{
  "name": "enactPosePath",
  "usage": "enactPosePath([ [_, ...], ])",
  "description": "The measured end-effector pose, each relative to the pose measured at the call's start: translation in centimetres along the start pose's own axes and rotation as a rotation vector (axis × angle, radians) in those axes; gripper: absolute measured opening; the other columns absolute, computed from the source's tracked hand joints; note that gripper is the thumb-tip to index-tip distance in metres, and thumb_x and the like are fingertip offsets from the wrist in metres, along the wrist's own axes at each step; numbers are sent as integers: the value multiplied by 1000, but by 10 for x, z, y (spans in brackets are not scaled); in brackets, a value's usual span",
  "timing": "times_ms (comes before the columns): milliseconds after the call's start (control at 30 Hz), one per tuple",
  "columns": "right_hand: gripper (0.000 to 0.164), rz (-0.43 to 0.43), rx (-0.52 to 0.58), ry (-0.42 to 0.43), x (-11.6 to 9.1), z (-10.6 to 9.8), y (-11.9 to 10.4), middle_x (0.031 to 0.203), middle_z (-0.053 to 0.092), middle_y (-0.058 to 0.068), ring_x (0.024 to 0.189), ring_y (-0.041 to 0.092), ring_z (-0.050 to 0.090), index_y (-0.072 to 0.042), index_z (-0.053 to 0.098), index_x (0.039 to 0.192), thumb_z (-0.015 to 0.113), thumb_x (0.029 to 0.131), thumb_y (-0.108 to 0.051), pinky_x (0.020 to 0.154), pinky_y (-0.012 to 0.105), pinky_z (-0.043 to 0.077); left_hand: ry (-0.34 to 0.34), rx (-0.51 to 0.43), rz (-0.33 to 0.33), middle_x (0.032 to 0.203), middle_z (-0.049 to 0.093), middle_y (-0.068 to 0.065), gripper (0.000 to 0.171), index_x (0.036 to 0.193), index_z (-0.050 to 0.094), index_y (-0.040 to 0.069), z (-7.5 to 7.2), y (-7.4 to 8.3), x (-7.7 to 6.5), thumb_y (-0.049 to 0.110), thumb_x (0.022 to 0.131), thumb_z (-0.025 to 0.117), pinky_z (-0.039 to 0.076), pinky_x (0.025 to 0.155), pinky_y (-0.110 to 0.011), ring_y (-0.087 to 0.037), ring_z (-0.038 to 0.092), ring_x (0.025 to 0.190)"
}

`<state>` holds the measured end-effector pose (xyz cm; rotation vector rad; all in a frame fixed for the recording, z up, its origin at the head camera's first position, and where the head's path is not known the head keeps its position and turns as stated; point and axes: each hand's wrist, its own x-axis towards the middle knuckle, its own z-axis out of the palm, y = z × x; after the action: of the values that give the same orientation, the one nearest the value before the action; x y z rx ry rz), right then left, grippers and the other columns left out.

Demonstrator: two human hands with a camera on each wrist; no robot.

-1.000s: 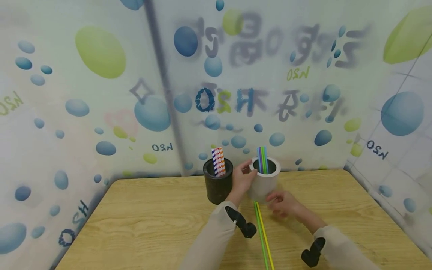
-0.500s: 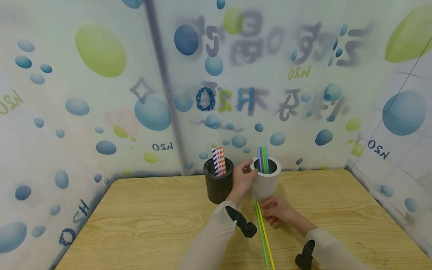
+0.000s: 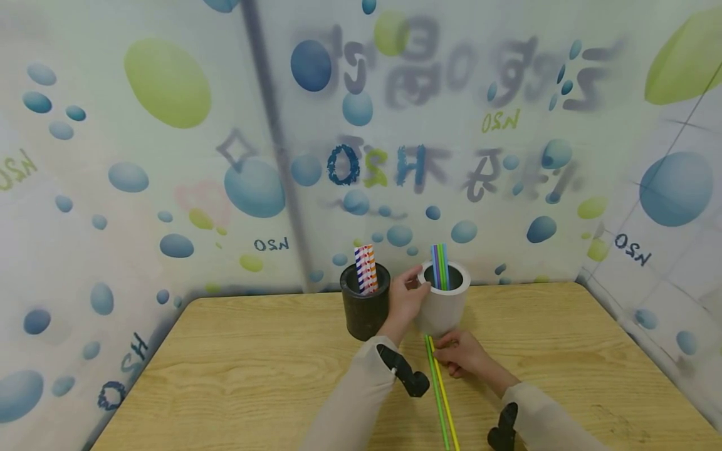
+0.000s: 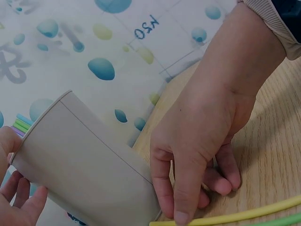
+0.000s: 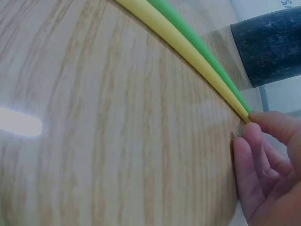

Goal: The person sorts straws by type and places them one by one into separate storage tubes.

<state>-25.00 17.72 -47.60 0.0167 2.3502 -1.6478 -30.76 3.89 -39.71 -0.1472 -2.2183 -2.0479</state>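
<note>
My left hand (image 3: pixel 407 300) grips the rim of a white cup (image 3: pixel 442 310), thumb at the front edge. In the left wrist view the cup's (image 4: pixel 94 165) wall shows, with that hand's fingertips (image 4: pixel 35 202) against its side. Blue, green and purple straws (image 3: pixel 439 268) stand inside it. On the table in front lie a yellow straw (image 3: pixel 443 391) and a green straw (image 3: pixel 437 401), side by side. My right hand (image 3: pixel 464 354) pinches the far end of the yellow straw, close to the cup's base. In the right wrist view thumb and forefinger meet at the yellow straw's (image 5: pixel 188 54) tip.
A black cup (image 3: pixel 365 310) holding striped and dotted straws (image 3: pixel 366 269) stands just left of my left hand. Behind the wooden table (image 3: pixel 254 369) rises a wall sheet (image 3: pixel 169 269) printed with blue and green drops.
My right hand has moved left to the far end of the yellow straw and now pinches it. The left hand and both cups have stayed put.
</note>
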Motion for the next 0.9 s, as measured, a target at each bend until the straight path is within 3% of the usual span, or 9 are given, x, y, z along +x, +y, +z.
enactPosePath([
  [500, 16, 96, -88, 147, 2, 9, -5, 57, 53, 6, 40, 13, 46, -1, 61, 88, 70, 77, -7, 39, 26, 44, 10, 20, -18, 105, 61, -12, 37, 116, 63, 2, 1, -2, 2, 4, 79, 66, 48, 75, -29, -24, 56, 94],
  [900, 22, 95, -171, 147, 4, 10, -4, 59, 52, 6, 43, 14, 48, -2, 57, 89, 72, 75, -11, 41, 28, 47, 3, 17, -33, 107, 61, -11, 37, 117, 62, 4, 0, -4, 2, 4, 80, 65, 48, 77, -30, -24, 56, 95],
])
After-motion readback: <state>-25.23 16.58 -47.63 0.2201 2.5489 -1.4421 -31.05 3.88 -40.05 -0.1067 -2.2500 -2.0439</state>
